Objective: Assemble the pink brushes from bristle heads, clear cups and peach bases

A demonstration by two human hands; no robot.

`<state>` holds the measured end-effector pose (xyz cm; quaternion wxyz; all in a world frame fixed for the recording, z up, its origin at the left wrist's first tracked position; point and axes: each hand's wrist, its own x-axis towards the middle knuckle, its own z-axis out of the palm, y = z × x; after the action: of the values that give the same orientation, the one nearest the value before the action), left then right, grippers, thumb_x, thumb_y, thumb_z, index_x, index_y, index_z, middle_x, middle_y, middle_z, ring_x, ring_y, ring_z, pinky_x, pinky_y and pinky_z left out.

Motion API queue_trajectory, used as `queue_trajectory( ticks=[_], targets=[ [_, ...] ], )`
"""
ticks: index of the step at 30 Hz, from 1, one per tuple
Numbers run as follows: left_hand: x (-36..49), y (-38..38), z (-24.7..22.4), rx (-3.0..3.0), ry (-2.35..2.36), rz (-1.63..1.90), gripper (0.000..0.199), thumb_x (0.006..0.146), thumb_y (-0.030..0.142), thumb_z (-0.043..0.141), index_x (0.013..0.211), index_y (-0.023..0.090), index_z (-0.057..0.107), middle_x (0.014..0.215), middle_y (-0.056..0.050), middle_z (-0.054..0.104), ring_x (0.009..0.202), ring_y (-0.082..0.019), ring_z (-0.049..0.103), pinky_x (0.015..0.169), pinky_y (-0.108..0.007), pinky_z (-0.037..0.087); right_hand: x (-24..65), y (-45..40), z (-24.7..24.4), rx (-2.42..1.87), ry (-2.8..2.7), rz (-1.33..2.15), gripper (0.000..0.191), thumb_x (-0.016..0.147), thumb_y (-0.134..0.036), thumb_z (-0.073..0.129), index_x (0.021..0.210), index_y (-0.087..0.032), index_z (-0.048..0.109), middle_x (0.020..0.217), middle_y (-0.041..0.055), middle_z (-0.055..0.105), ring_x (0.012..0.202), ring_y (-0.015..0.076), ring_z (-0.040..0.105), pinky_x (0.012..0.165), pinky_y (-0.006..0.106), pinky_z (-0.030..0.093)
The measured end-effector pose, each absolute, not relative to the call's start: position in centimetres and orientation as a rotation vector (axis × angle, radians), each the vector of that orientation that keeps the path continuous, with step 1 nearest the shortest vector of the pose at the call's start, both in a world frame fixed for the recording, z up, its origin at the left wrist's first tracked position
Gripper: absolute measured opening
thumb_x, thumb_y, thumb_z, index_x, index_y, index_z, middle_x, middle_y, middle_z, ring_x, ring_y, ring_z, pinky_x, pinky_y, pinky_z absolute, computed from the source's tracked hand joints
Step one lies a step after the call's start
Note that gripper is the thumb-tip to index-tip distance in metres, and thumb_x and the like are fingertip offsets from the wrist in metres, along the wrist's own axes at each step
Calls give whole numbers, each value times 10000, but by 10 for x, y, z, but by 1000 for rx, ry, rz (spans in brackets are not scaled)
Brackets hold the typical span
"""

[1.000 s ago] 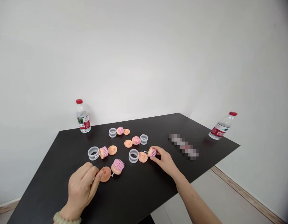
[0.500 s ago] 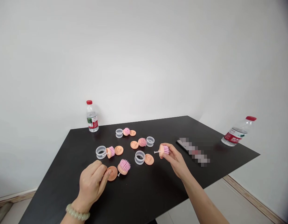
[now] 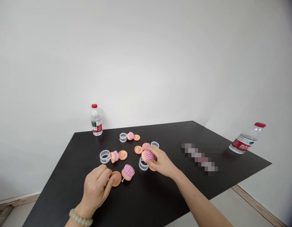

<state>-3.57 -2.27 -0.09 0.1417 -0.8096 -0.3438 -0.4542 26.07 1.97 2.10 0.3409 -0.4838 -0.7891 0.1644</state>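
Observation:
My right hand [image 3: 160, 160] grips a round brush head [image 3: 148, 155] with pink bristles and a peach base. It is over a clear plastic ring [image 3: 143, 164] and a peach disc cap [image 3: 152, 165], both partly covered. My left hand [image 3: 96, 186], wearing a beaded bracelet, is curled closed at the near left; whatever its fingers enclose is hidden. Its thumb tip overlaps a peach disc [image 3: 117, 178]; I cannot tell whether they touch. Just right of that disc, another pink brush head [image 3: 128, 172] lies tilted, its white stem pointing toward me.
Farther off lie a ring [image 3: 104, 156], brush head [image 3: 114, 156] and disc [image 3: 122, 154], with similar sets behind. One water bottle [image 3: 97, 123] stands at the back left, another [image 3: 246, 140] at the right. A pixelated flat object [image 3: 199, 157] lies on the black table [image 3: 160, 198].
My right hand has carried the brush head leftward, from beside the near ring and disc to above them. My left hand stays closed by its disc. The whole view has shifted slightly.

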Motion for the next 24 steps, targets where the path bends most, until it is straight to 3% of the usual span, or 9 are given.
queue_trajectory(
  ticks=[4,7,9,12,15,17,20,22,24],
  targets=[
    [-35,-24,1,-2347,-1001,-1305,219,929,105,524,733,202,516,616,27,445,529,-134,420,507,-264,321,261,17,20,-1170,-2006,561,373,836,-248,610,1208,-239,620,1219,90,639,1123,287,608,968,442,491],
    [-31,-27,3,-2433,-1069,-1363,149,928,158,558,790,210,535,651,26,497,542,-133,470,516,-255,365,256,7,24,-1027,-1788,841,288,877,-320,599,1150,-229,609,1036,69,655,911,238,648,794,365,542],
    [-23,-29,4,-2546,-1182,-1466,89,906,248,632,960,216,570,768,1,590,633,-151,567,577,-256,457,246,-3,28,-914,-1704,965,283,891,-358,612,1140,-226,592,943,46,631,808,201,633,715,322,537],
    [-4,-34,4,-2702,-1352,-1674,559,817,386,755,1289,263,483,1083,-66,665,901,-224,665,741,-320,563,226,-21,36,-896,-1806,925,305,861,-333,684,1138,-236,600,959,36,614,810,182,611,728,304,521],
    [13,-37,5,-2835,-1427,-1720,601,794,410,772,1308,300,481,1207,-80,657,1001,-262,673,817,-380,574,209,-32,45,-993,-1972,775,300,787,-245,750,1065,-252,638,983,24,611,856,188,589,719,283,497],
    [18,-37,8,-2841,-1504,-1679,533,807,379,761,1270,298,510,1192,-78,668,1036,-279,669,858,-420,561,205,-31,51,-1002,-2041,711,281,762,-207,755,1017,-251,645,951,13,612,841,184,578,699,274,481],
    [21,-31,20,-2768,-1604,-1557,627,761,299,797,1310,285,494,1267,-102,634,1179,-328,606,937,-482,522,214,-11,59,-985,-2000,614,245,783,-240,737,1009,-237,640,974,27,630,847,190,592,701,286,482],
    [26,-26,31,-2754,-1671,-1323,592,755,229,786,1284,257,521,1320,-114,598,1239,-339,556,956,-485,505,227,12,59,-990,-1842,597,247,795,-291,733,1014,-224,639,1010,45,645,882,206,616,729,304,498],
    [38,-21,43,-2803,-1679,-907,464,780,180,748,1213,196,582,1267,-131,614,1147,-317,593,950,-471,497,239,38,53,-974,-1605,658,256,812,-346,720,1011,-210,634,967,47,666,851,207,631,742,322,509]
  ],
)
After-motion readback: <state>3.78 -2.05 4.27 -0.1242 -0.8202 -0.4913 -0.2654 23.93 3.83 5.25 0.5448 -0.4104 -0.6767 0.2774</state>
